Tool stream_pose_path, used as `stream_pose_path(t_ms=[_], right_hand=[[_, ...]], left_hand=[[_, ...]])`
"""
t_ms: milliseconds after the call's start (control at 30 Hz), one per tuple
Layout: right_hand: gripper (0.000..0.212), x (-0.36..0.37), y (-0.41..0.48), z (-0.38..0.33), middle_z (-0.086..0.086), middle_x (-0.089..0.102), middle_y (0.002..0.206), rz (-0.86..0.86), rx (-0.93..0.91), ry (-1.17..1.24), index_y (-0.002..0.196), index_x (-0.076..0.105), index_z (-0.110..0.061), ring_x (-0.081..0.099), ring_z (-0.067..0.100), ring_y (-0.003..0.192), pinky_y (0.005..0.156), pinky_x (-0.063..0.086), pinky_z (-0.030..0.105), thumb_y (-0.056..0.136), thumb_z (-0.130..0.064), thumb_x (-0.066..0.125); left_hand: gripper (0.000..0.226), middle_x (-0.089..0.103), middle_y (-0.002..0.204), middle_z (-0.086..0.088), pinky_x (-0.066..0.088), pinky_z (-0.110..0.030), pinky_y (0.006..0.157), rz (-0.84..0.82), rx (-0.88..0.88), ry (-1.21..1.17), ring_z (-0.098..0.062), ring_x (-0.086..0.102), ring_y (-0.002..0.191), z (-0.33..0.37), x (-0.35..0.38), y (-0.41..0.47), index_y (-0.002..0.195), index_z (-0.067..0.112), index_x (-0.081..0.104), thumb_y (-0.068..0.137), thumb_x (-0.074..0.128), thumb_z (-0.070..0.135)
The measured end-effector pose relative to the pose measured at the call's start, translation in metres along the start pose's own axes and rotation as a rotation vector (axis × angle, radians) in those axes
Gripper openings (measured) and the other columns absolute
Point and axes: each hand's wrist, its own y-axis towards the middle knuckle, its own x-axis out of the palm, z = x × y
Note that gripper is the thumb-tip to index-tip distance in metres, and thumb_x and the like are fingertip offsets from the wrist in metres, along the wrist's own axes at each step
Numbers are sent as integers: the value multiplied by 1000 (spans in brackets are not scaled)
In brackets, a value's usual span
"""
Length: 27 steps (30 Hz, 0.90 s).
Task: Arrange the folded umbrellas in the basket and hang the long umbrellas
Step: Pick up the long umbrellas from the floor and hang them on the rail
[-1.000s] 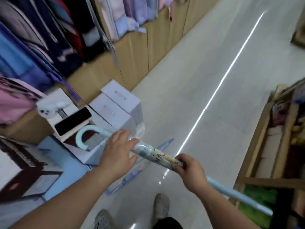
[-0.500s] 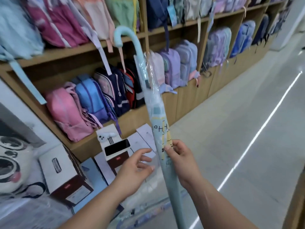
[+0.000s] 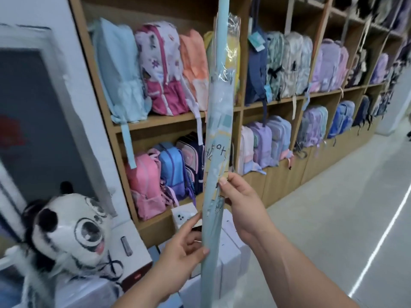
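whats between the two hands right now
The long umbrella in its clear wrapper stands upright between them in the head view: left hand holds it lower, right hand higher.

There is one view only, from a wide-angle camera worn on the person's head. It looks forward and slightly down, facing the wooden shelving (image 3: 178,117) of backpacks at an angle, so the shelves run away to the right along the aisle floor (image 3: 333,218). The hands (image 3: 242,198) sit close under the lens in the lower middle, forearms entering from the bottom edge (straight lines bow towards the edges). A long umbrella (image 3: 219,130) crosses the frame vertically, very near, and runs out of the top.
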Motion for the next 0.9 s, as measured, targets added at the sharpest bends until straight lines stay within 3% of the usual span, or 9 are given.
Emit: stream_pose_path(t_ms=[133, 200, 300, 367, 500, 600, 700, 900], right_hand=[[18, 85, -4, -5, 5, 66, 85, -64, -7, 0, 100, 67, -12, 59, 13, 73, 69, 48, 25, 101, -23, 53], [18, 122, -2, -9, 3, 69, 89, -92, -16, -31, 102, 70, -17, 61, 15, 76, 71, 47, 29, 100, -27, 55], [20, 166, -2, -16, -4, 74, 101, -115, -69, -103, 117, 67, -21, 69, 8, 92, 75, 52, 21, 99, -23, 58], [28, 186, -5, -14, -5, 73, 105, -135, -102, -203, 124, 61, -31, 68, 7, 99, 81, 53, 21, 97, -22, 62], [43, 215, -9, 7, -3, 69, 103, -198, -156, -366, 122, 56, -49, 67, 11, 91, 78, 55, 27, 93, -19, 67], [53, 237, 0, 18, -3, 66, 103, -296, -164, -373, 129, 53, -49, 64, 7, 81, 75, 57, 29, 94, -11, 63], [65, 260, 21, 17, -11, 65, 101, -371, -195, -373, 135, 48, -55, 64, 10, 84, 82, 59, 37, 91, -11, 67], [81, 313, 73, -7, -32, 61, 95, -426, -385, -431, 142, 29, -61, 61, -1, 79, 74, 52, 17, 89, -16, 71]], left_hand=[[69, 71, 118, 3, 50, -44, 104, 63, 62, 40, -24, 66, 113, 7, -63, -36, 144, 39, 44, 93, 63, -3], [68, 71, 119, 8, 52, -33, 100, 124, 102, 34, -21, 66, 113, 16, -91, -50, 141, 40, 45, 93, 62, -5], [67, 72, 114, 14, 51, -18, 86, 224, 121, 21, -8, 68, 104, 34, -134, -67, 134, 45, 47, 94, 60, -7], [68, 73, 108, 12, 53, -23, 82, 267, 143, 37, -9, 69, 98, 46, -163, -75, 132, 50, 48, 94, 61, -5], [70, 73, 111, 11, 57, -26, 84, 316, 199, 69, -9, 71, 100, 80, -207, -74, 128, 55, 48, 95, 58, -6], [70, 74, 110, 7, 57, -34, 90, 373, 272, 104, -14, 71, 102, 110, -236, -66, 137, 49, 45, 95, 59, -5], [69, 75, 109, 6, 61, -39, 83, 437, 330, 117, -16, 72, 101, 146, -262, -56, 137, 50, 45, 96, 57, -4], [67, 74, 112, 1, 60, -49, 83, 540, 415, 172, -23, 72, 105, 209, -307, -37, 143, 47, 43, 97, 58, 0]])
